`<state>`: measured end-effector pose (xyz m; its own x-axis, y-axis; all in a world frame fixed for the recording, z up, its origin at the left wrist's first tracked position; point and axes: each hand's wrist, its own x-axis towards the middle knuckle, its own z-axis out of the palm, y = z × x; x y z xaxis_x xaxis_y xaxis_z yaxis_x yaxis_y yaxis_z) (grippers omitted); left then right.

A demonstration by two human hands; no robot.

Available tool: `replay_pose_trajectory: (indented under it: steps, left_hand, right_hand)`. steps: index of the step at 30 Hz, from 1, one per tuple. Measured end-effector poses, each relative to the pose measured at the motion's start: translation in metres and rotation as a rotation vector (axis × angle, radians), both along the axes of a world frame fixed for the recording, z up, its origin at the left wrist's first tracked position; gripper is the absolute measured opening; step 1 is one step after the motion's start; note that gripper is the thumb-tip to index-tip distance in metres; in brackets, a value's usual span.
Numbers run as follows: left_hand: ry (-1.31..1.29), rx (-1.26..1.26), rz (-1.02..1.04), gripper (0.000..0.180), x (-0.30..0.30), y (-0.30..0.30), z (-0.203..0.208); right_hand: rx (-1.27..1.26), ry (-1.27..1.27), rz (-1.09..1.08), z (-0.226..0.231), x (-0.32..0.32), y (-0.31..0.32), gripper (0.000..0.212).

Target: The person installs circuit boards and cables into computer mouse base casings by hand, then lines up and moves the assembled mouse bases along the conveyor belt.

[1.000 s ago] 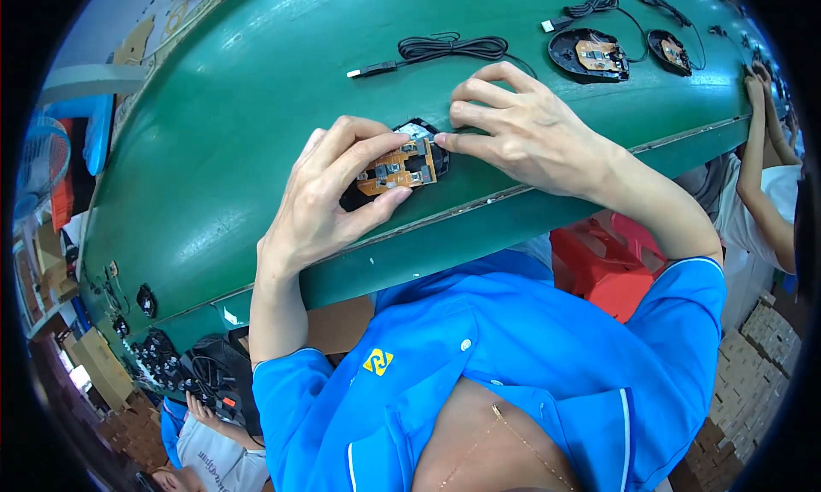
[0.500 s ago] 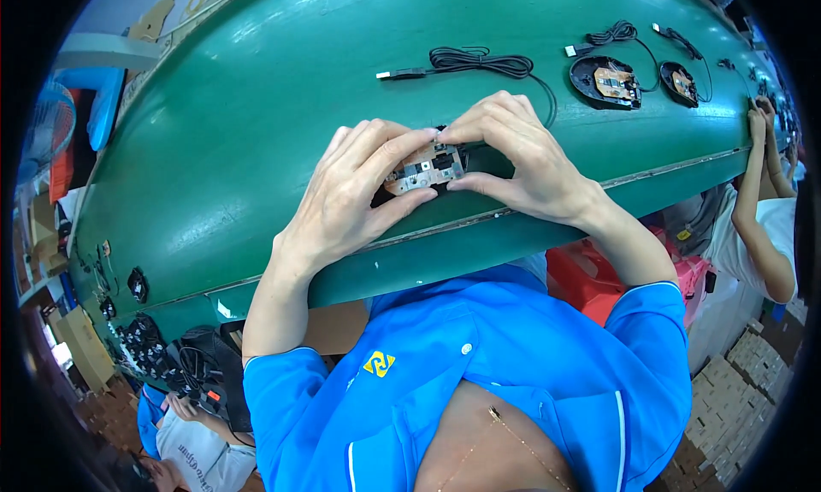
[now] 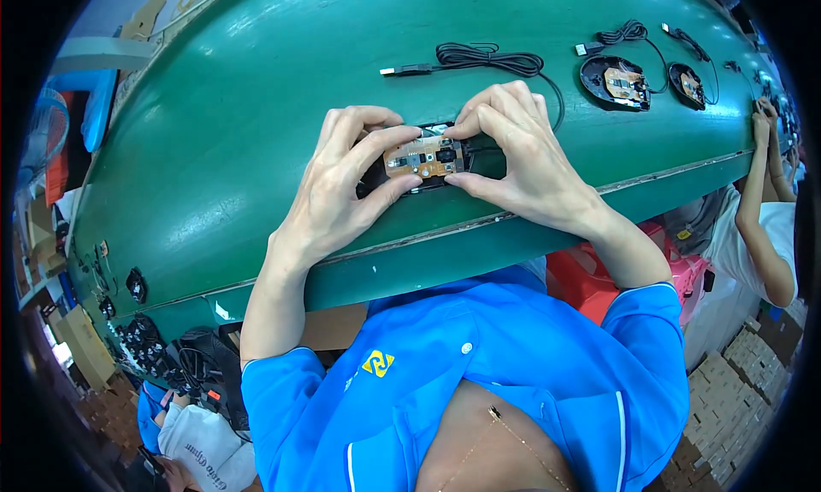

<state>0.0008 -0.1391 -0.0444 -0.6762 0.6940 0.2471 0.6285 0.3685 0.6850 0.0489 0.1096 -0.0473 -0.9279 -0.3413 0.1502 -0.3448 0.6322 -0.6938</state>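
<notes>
Near the front of the green table (image 3: 282, 180), a tan circuit board (image 3: 421, 159) lies over the black bottom shell of a computer mouse (image 3: 369, 182). My left hand (image 3: 338, 171) is closed on the board's left end, thumb at the near edge and fingers at the far edge. At the other end my right hand (image 3: 523, 159) pinches it the same way. Small dark parts stand on the board's top. A black cable (image 3: 487, 58) leaves its right side, passes behind my right hand and ends in a coil with a USB plug on the table.
Farther right are two opened mice with boards inside, a larger one (image 3: 617, 83) and a smaller one (image 3: 687, 84), each with a coiled cable. Another person's hands (image 3: 764, 111) work at the right end. Black mouse parts (image 3: 141, 338) pile up at the left, near a seated person (image 3: 205, 445).
The board was tilted and now sits flatter and straighter over the black shell. Both hands have shifted slightly, still gripping its two ends.
</notes>
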Motion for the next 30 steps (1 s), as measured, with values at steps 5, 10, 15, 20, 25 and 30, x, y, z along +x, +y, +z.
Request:
replay_pose_trajectory:
  steps: [5,10,15,20,25,30]
  left_hand:
    - [-0.109,-0.023,-0.003,0.040,-0.004,-0.004,-0.004]
    - [-0.218,-0.029,0.014,0.036,-0.003,-0.006,0.000]
    - [-0.254,-0.003,0.032,0.035,-0.002,-0.006,-0.003]
    - [-0.238,0.048,0.032,0.034,-0.002,-0.007,-0.005]
    - [-0.293,0.113,0.078,0.032,-0.001,-0.004,-0.008]
    - [-0.325,0.143,0.126,0.032,0.002,0.000,-0.011]
  right_hand:
    - [0.067,-0.012,-0.008,0.003,-0.002,0.001,0.039]
    - [0.103,0.065,0.018,0.005,-0.003,0.000,0.038]
    - [0.122,0.135,0.083,0.006,-0.004,-0.001,0.035]
    - [0.254,0.198,0.159,0.011,-0.007,0.001,0.033]
    - [0.359,0.197,0.197,0.022,-0.010,0.000,0.040]
    - [0.452,0.274,0.209,0.024,-0.012,-0.001,0.040]
